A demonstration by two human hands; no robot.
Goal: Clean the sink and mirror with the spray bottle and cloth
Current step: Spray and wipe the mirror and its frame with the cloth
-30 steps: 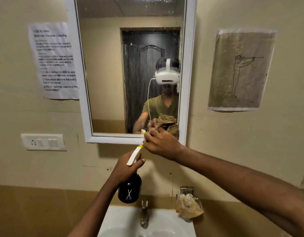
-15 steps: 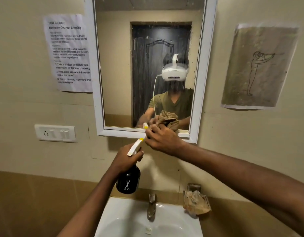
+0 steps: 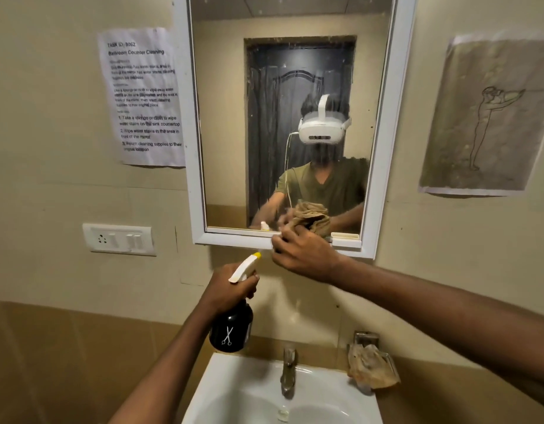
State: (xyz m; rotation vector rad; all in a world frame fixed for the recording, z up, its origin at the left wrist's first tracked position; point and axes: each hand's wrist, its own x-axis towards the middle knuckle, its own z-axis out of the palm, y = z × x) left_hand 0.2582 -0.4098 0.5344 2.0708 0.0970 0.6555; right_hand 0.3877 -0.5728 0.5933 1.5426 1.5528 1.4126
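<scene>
Left grip (image 3: 231, 289) grasps spray bottle (image 3: 232, 327); right grip (image 3: 301, 255) seemingly presses cloth (image 3: 313, 217) against mirror (image 3: 295, 117).

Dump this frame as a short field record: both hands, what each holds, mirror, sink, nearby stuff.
left hand: left hand grips the black spray bottle with white trigger head and yellow nozzle, held above the sink
right hand: right hand holds the crumpled brown cloth against the mirror's lower edge
mirror: white-framed wall mirror, streaks visible on the glass
sink: white ceramic basin with a metal tap
other: printed instruction sheet left of mirror; white switch plate below it; crumpled tan wrapper at the basin's right
</scene>
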